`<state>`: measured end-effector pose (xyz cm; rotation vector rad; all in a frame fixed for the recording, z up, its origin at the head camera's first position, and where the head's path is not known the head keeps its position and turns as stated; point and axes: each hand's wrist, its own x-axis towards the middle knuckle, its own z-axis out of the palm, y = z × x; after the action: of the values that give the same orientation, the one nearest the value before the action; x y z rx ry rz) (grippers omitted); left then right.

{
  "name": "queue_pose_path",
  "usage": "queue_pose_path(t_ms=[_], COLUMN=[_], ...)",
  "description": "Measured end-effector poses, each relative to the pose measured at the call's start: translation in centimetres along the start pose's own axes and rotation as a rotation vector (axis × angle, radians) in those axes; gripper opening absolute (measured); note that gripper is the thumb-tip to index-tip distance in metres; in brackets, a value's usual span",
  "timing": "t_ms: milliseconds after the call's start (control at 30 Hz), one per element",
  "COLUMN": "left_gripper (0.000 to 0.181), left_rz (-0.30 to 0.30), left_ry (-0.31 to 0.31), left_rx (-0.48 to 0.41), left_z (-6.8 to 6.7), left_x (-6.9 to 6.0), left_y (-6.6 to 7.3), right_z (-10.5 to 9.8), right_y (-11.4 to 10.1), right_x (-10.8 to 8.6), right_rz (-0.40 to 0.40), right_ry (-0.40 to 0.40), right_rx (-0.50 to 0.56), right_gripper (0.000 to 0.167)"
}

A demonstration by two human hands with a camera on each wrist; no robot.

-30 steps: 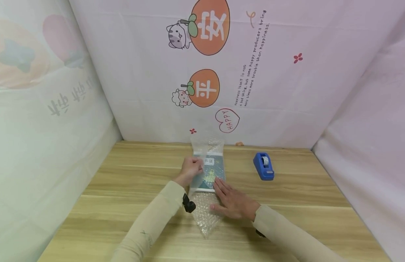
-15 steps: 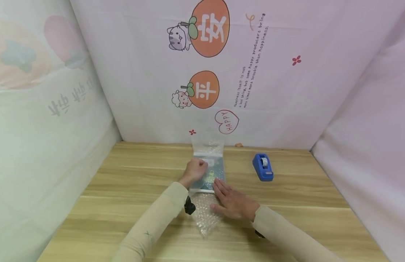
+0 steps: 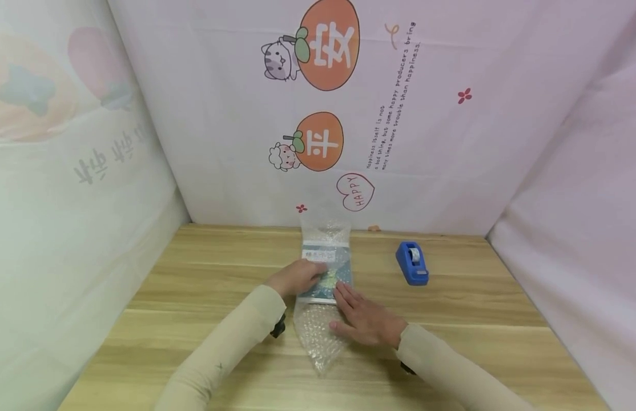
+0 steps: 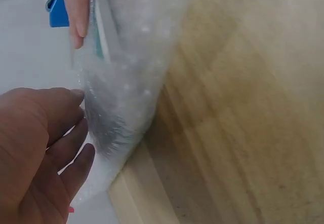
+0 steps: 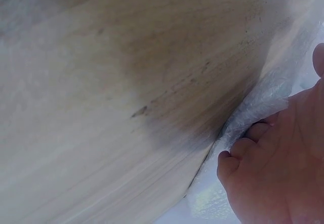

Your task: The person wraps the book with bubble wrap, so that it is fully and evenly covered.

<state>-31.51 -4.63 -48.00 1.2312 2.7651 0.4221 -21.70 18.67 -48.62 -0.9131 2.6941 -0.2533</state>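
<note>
A blue-green book (image 3: 341, 264) with a white label lies on the table under clear bubble wrap (image 3: 318, 334), which sticks out beyond it at both ends. My left hand (image 3: 296, 277) is over the book's left side. Its fingers, slightly bent, touch the wrap's surface (image 4: 119, 117) in the left wrist view and grip nothing. With fairly straight fingers, my right hand (image 3: 368, 319) presses on the wrapped book's lower right corner. Part of the cover is hidden by both hands.
A blue tape dispenser (image 3: 413, 264) with a tape roll stands right of the book on the wooden table (image 3: 220, 262). A white printed cloth (image 3: 236, 171) rises behind the table, and more cloth hangs at both sides.
My left hand has drawn the bubble wrap's flap rightward over the book, let go of it and shifted slightly down onto it. My right hand has stayed in place.
</note>
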Motion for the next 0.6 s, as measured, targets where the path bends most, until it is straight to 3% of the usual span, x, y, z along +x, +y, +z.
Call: queue_pose_path(t_ms=[167, 367, 600], left_gripper=[0.044, 0.044, 0.043], left_rz=[-0.008, -0.016, -0.029], left_ry=[-0.019, -0.016, -0.013], left_rx=[0.003, 0.099, 0.165], left_z=[0.0, 0.4, 0.7], left_x=[-0.8, -1.1, -0.9], left_y=[0.4, 1.0, 1.5], right_z=[-0.1, -0.6, -2.8], right_y=[-0.1, 0.1, 1.0], right_x=[0.1, 0.2, 0.7], right_rz=[-0.007, 0.014, 0.051], right_ry=[-0.003, -0.023, -0.087], right_rx=[0.002, 0.023, 0.13], right_gripper=[0.085, 0.085, 0.076])
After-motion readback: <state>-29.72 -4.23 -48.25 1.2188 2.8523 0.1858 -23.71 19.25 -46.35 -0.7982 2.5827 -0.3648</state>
